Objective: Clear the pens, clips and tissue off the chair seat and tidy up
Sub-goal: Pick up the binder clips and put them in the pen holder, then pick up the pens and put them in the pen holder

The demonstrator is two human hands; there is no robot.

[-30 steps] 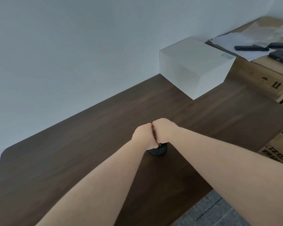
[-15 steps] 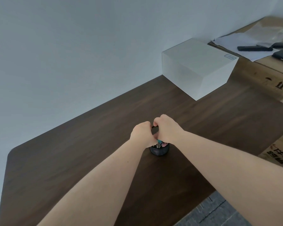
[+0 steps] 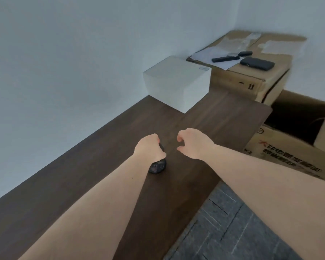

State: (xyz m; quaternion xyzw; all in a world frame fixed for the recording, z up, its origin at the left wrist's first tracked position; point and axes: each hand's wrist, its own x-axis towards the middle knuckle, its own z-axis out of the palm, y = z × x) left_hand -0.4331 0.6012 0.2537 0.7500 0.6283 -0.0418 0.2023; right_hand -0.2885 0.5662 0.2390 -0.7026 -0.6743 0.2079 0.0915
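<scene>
The left hand (image 3: 148, 150) is wrapped over the top of a small dark round container (image 3: 157, 166) standing on the dark wooden table (image 3: 83, 175), gripping it. The right hand (image 3: 194, 142) hovers just beside it, empty, fingers loosely curled and spread. The container's contents are blurred. A white box (image 3: 176, 85) sits at the table's far end, against 2 cardboard boxes (image 3: 251, 81).

Single head-worn view, forward and down over the dark desk (image 3: 105, 166), close above both forearms.
</scene>
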